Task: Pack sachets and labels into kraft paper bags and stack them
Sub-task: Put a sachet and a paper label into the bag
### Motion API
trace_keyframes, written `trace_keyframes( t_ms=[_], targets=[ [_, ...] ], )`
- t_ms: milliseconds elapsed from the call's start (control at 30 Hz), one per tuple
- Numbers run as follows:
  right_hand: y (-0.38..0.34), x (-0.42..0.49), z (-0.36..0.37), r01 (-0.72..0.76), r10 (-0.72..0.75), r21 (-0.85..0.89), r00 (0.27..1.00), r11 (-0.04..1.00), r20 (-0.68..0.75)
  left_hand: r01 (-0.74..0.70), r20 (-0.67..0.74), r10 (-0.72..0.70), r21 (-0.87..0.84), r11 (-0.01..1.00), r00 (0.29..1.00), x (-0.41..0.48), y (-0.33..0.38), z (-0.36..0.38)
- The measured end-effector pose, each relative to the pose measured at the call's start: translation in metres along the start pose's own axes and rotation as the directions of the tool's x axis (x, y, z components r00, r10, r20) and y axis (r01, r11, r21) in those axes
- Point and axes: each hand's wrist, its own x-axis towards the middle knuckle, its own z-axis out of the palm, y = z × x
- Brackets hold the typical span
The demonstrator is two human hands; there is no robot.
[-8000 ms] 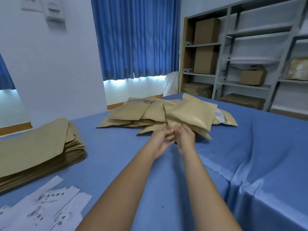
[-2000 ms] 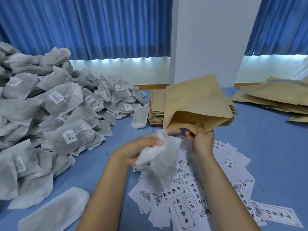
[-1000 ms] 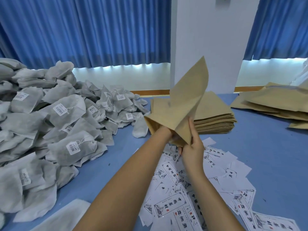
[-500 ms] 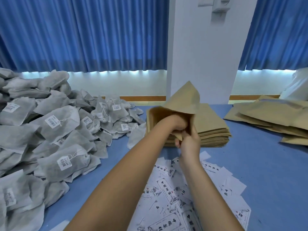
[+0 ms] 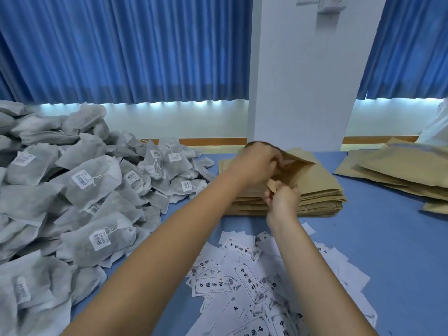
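Across our blue bench (image 5: 378,241) lie a heap of grey sachets (image 5: 92,183), scattered labels (image 5: 244,289) and a stack of bags (image 5: 322,192). Just above that stack we hold one paper bag (image 5: 299,167), left hand (image 5: 258,164) grip curled round its mouth, right hand (image 5: 283,201) grip pinching its lower edge.

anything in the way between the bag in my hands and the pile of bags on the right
Nothing visible. The left hand and right hand grip the kraft bag above the stack of empty bags. From there to the pile on the right lies only bare blue cloth.
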Motion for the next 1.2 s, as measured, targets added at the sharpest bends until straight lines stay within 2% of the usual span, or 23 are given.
trace_keyframes(
  t_ms=[33,67,100,133,167,200,233,267,300,333,367,533,700,900,967,1067,1200],
  targets=[
    [-0.002,0.004,0.000,-0.002,0.002,-0.006,1.000,1.000,-0.012,-0.106,-0.270,0.092,-0.038,0.994,0.958,-0.007,-0.012,-0.001],
    [-0.002,0.007,-0.001,-0.002,0.001,-0.015,1.000,1.000,-0.017,-0.159,-0.498,0.094,-0.090,0.983,0.862,-0.017,-0.025,-0.003],
    [-0.002,0.010,-0.002,-0.003,0.003,-0.023,1.000,1.000,-0.026,-0.132,-0.637,-0.015,-0.183,0.974,0.770,-0.026,-0.044,0.001],
    [-0.003,0.011,0.000,-0.008,0.007,-0.027,0.999,1.000,-0.043,0.021,-0.661,-0.204,-0.274,0.961,0.722,-0.035,-0.062,0.006],
    [-0.002,0.014,0.001,-0.012,0.011,-0.025,0.999,1.000,-0.052,0.187,-0.593,-0.363,-0.339,0.922,0.719,-0.041,-0.085,0.016],
    [-0.001,0.016,0.002,-0.022,0.021,-0.019,0.998,1.000,-0.056,0.400,-0.397,-0.497,-0.305,0.865,0.772,-0.049,-0.106,0.028],
    [0.000,0.018,0.004,-0.027,0.025,-0.019,0.998,0.999,-0.064,0.556,-0.116,-0.570,-0.134,0.821,0.814,-0.056,-0.127,0.045],
    [0.002,0.018,0.005,-0.032,0.030,-0.023,0.997,0.999,-0.071,0.603,0.149,-0.606,0.066,0.795,0.782,-0.066,-0.143,0.061],
    [0.006,0.020,0.006,-0.038,0.036,-0.024,0.997,0.999,-0.075,0.584,0.329,-0.626,0.229,0.779,0.707,-0.076,-0.155,0.076],
    [0.008,0.023,0.007,-0.042,0.041,-0.024,0.996,0.999,-0.076,0.555,0.405,-0.636,0.312,0.771,0.656,-0.082,-0.162,0.087],
    [0.011,0.025,0.009,-0.041,0.040,-0.022,0.997,0.999,-0.072,0.538,0.411,-0.638,0.343,0.770,0.651,-0.084,-0.168,0.095],
    [0.020,0.032,0.013,-0.045,0.043,-0.021,0.996,0.999,-0.072,0.507,0.293,-0.638,0.414,0.756,0.712,-0.066,-0.177,0.108],
    [0.030,0.039,0.011,-0.091,0.089,-0.033,0.994,0.995,-0.065,0.612,0.092,-0.686,0.377,0.695,0.722,-0.064,-0.185,0.128],
    [0.033,0.040,0.006,-0.094,0.092,-0.034,0.994,0.995,-0.054,0.511,0.091,-0.639,0.521,0.684,0.764,-0.068,-0.177,0.125],
    [0.034,0.037,0.002,-0.098,0.096,-0.038,0.994,0.994,-0.055,0.524,0.119,-0.644,0.481,0.703,0.756,-0.078,-0.171,0.125],
    [0.033,0.029,-0.002,-0.095,0.093,-0.025,0.994,0.995,-0.054,0.582,0.191,-0.653,0.320,0.747,0.733,-0.099,-0.156,0.121],
    [0.030,0.015,-0.009,-0.075,0.074,-0.026,0.997,0.997,-0.025,0.571,0.075,-0.605,0.259,0.779,0.793,-0.124,-0.130,0.116]
  ],
)
